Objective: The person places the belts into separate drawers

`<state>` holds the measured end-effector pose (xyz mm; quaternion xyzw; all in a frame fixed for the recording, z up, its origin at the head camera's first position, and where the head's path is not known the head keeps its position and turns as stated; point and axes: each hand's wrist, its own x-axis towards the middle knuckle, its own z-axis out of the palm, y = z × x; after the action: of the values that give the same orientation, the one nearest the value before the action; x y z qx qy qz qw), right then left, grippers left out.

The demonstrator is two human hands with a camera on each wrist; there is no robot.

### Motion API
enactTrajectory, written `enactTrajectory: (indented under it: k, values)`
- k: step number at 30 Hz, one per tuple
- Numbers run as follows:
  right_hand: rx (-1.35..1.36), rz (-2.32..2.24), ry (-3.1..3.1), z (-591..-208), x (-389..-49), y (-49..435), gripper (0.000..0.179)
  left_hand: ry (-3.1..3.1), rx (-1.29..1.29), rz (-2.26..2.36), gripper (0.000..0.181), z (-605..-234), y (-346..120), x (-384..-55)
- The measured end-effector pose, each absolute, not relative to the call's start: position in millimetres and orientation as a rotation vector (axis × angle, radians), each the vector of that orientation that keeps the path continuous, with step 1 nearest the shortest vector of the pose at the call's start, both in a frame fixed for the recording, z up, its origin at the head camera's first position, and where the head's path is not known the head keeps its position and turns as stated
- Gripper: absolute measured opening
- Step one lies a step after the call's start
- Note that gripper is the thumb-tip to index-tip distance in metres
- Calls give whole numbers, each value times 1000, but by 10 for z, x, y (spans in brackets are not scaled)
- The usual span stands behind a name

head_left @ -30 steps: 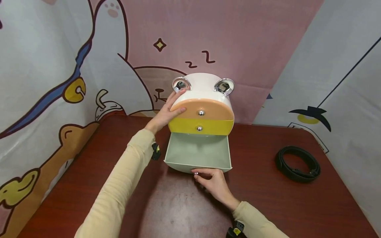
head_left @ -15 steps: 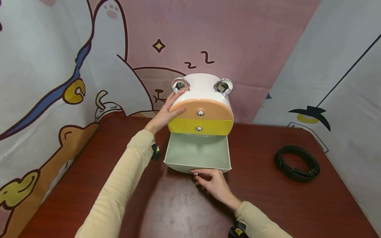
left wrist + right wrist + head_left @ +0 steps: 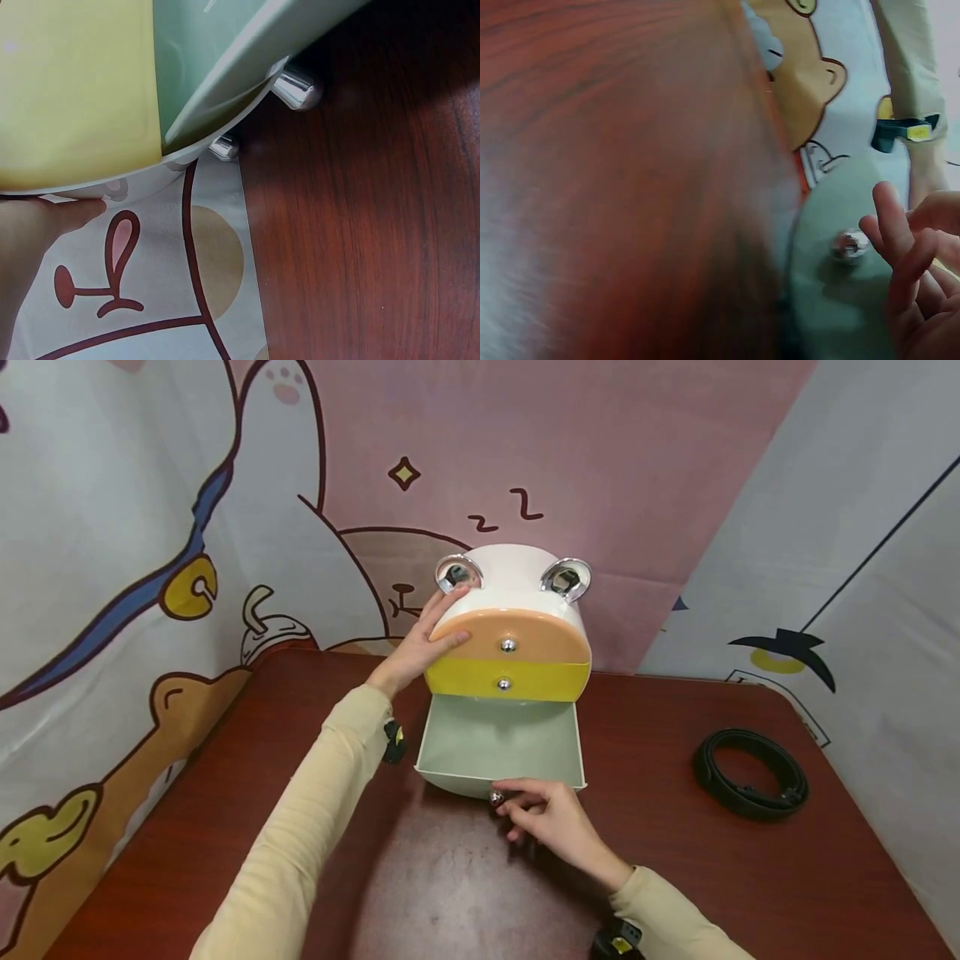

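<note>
A frog-shaped drawer cabinet [image 3: 512,578] with a white shell and silver-ringed eyes stands on the table in the head view. Its orange drawer [image 3: 472,647] and yellow drawer [image 3: 457,678] are closed. The pale green bottom drawer [image 3: 502,739] is pulled out, with nothing seen inside. My left hand [image 3: 422,643] rests along the cabinet's left side, fingers extended and thumb on the orange front. My right hand [image 3: 558,822] is beside the green drawer's silver knob [image 3: 496,797]. In the right wrist view its fingers [image 3: 891,225] are loosely bent, just off the knob [image 3: 850,246].
A coiled black belt [image 3: 750,774] lies on the right of the dark red wooden table [image 3: 442,885]. Behind the cabinet hangs a cartoon-printed cloth [image 3: 600,468], which also runs along both sides of the table. Silver feet [image 3: 298,88] show under the cabinet in the left wrist view.
My right hand has let go of the green drawer's knob and shifted slightly right. The drawer stays pulled out, and my left hand has kept its place on the cabinet.
</note>
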<state>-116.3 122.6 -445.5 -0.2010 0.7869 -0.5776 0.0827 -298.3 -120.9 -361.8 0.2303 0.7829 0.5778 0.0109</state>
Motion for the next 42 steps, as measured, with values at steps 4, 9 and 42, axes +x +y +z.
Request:
enactTrajectory:
  k: [4,9,42]
  values:
    - [-596,-1739,2330,-4350,-1210,1293,34,2438,714,1800,65,-3598,-1208,-2972]
    - [-592,-1766,2341,-4266,-1256,1370,35,2420,712,1799,67,-3586,-1202,-2953]
    - [-442,-1964,2470,-4150,-1535,2000,31,2446,723,1800,65,-3604,-1204,-2992]
